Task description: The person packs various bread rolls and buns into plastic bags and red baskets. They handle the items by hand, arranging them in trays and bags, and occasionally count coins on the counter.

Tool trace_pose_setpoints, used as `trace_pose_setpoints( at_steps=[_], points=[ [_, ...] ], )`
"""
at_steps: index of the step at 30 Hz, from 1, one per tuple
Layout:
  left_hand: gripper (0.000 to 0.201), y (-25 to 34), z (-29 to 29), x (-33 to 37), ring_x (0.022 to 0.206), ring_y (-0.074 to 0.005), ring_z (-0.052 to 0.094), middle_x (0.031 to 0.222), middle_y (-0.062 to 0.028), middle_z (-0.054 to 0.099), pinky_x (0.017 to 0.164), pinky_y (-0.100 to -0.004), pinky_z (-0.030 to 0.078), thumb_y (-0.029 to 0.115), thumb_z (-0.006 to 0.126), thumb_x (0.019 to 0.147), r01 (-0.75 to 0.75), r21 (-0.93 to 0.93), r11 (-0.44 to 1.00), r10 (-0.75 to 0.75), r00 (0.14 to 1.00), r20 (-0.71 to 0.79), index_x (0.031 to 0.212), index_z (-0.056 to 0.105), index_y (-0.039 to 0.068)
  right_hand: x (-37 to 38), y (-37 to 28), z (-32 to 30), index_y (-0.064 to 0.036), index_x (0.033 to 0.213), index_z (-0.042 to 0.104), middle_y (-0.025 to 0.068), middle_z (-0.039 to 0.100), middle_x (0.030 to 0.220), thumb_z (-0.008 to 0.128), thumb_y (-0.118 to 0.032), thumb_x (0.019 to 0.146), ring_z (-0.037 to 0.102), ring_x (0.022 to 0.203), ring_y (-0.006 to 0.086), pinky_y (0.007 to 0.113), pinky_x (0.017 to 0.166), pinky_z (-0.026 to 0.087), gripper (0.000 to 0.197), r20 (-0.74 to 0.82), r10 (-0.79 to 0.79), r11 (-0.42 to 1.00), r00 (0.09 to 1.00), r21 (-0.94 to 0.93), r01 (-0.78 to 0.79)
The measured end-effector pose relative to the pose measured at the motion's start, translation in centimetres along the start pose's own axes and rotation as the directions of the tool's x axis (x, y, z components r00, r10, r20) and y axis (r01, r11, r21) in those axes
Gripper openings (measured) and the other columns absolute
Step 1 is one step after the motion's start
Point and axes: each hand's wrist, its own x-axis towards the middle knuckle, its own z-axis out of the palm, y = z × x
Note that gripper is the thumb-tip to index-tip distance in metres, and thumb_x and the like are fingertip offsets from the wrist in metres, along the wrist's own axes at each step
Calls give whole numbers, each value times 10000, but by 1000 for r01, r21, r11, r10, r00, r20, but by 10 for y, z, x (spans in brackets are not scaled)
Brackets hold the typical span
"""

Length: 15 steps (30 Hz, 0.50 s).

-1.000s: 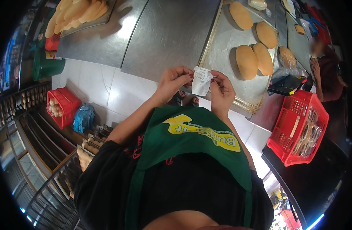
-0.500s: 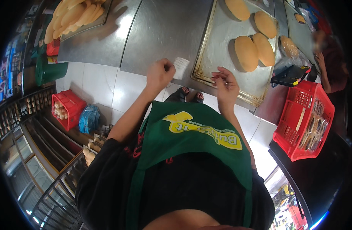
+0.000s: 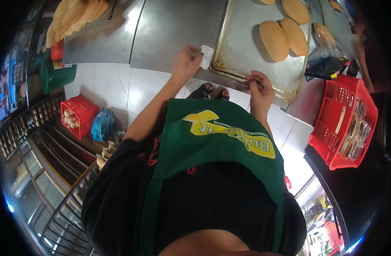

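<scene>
Near the counter's front edge, a white paper slip (image 3: 207,56) with faint printing lies against the left side of a metal baking tray (image 3: 229,75). My left hand (image 3: 186,64) is closed, fingertips at the slip's left edge. My right hand (image 3: 260,88) is at the tray's front rim, fingers loosely bent and apart, with nothing visible in them; whether they touch the rim is unclear. Several golden oval bread loaves (image 3: 274,41) rest on the tray beyond my right hand. The tray appears stacked on another.
At far left, long loaves (image 3: 74,19) are heaped on a tray. A green bin (image 3: 54,77), a red crate (image 3: 79,116) and a blue bag (image 3: 103,124) stand lower left. On the right are a red basket (image 3: 327,128) of packaged goods and another person's arm (image 3: 365,72).
The counter and tray sit higher in the picture. The slip has shifted right toward the tray along with my left hand. My right hand has moved slightly right along the tray's front.
</scene>
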Motion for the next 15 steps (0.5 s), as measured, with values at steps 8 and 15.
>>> trace_pose_setpoints(
  at_steps=[8,15],
  points=[
    [212,24,10,-34,676,-191,646,844,-105,656,596,-316,507,46,638,835,-477,72,876,480,876,-42,1047,639,63,-28,13,-51,3,1132,599,106,671,954,555,0,897,642,814,164,277,719,512,239,-257,17,998,966,-53,-32],
    [220,55,102,-90,953,-344,638,986,-157,671,821,-430,498,187,644,840,-623,-265,736,430,128,894,1027,664,72,-103,66,-101,-4,1172,584,120,674,960,560,3,892,652,785,163,251,659,526,281,-460,112,994,881,43,-104]
  ],
)
